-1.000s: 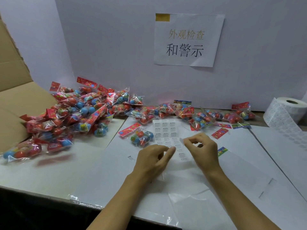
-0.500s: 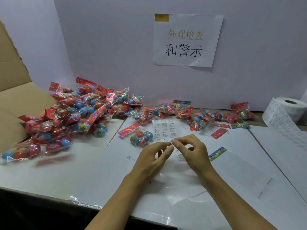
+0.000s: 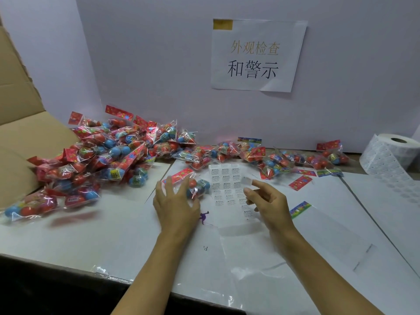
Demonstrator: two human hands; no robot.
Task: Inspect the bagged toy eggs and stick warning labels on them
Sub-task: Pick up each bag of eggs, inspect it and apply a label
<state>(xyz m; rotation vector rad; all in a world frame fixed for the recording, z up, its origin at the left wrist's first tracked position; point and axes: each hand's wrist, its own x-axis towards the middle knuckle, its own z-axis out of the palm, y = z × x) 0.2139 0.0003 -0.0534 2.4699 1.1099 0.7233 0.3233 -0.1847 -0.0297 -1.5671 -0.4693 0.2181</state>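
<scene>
Change since the earlier frames: the left hand has left the label sheet and now lies over the single clear plastic bag of red and blue toy eggs with a red printed header card; the right hand has lifted off the sheet with a small translucent warning label at its fingertips.

Item: bagged toy eggs. Location: on the white paper-covered table, just left of the white backing sheet of printed warning labels, near the front of the spread. Orientation: long axis runs diagonally, header card toward the far left, eggs bunched toward the near right beside the sheet.

Left hand: fingers spread and lightly bent over the bag; whether they have closed on it cannot be told. Right hand: thumb and forefinger appear pinched on the label, remaining fingers loose.

Handling, as judged: light; film crinkly, soft and slippery; hard eggs inside likely to roll and shift. Best hold is the stiff header card or the film neck just below it. A flat, taut patch of film would take the label best.

Also present: large heap of similar egg bags at left, further bags along the wall, white label roll at right, posted paper sign.
</scene>
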